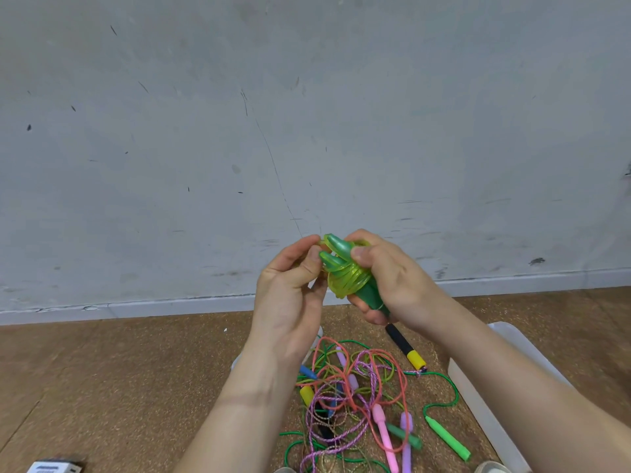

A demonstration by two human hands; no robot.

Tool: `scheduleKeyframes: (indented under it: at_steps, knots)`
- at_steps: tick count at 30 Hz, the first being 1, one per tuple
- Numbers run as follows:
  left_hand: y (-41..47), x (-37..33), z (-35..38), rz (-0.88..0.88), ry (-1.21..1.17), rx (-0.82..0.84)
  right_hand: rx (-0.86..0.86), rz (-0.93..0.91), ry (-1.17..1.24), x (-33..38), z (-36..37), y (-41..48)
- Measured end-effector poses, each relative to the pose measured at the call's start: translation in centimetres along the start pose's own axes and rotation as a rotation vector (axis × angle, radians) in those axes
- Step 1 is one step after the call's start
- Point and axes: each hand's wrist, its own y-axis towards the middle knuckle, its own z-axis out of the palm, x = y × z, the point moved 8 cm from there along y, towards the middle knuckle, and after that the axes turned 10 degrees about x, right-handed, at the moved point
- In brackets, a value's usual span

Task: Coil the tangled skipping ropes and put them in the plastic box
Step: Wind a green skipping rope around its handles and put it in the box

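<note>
Grey scuffed wall [205, 131] above brown floor [136, 387]. Right hand [386, 281] grips the lower handle ends of the green-handled skipping rope with translucent yellow-green cord [345, 271], which is coiled just above that grip. Left hand [290, 291] pinches the cord beside the handle tips. Below lie the tangled pile of coloured ropes [351, 397] and the translucent white plastic box [478, 397].

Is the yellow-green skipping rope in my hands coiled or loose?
Coiled: its translucent yellow-green cord is wound in close loops round the green plastic handles, held between the left hand and right hand.
</note>
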Motion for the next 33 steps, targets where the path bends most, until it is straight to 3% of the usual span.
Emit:
scheduleKeyframes:
  at_steps: [10, 15, 22, 26, 28, 30, 33]
  knots:
    - [0.0, -0.1, 1.4, -0.029, 0.190, 0.169, -0.026, 0.049, -0.128, -0.2, -2.2, -0.7]
    - [0.0, -1.0, 1.0, 0.040, 0.294, 0.117, 0.004, 0.036, -0.168, -0.1, -1.9, -0.6]
    - [-0.3, 0.4, 1.2, -0.084, 0.252, 0.214, -0.016, 0.071, -0.321, -0.2, -3.0, -0.7]
    - [-0.1, -0.3, 0.9, -0.029, 0.401, 0.166, 0.022, 0.054, -0.450, 0.1, -2.5, -0.8]
    - [0.0, -0.5, 0.7, 0.004, 0.460, 0.126, 0.060, 0.069, -0.404, 0.0, -2.2, -0.9]
    - [0.1, -0.4, 0.4, 0.017, 0.461, 0.101, 0.072, 0.077, -0.361, 0.0, -2.2, -0.9]
    - [0.1, -0.1, 0.8, -0.014, 0.376, 0.113, -0.010, 0.026, -0.550, 0.5, -2.8, -0.8]
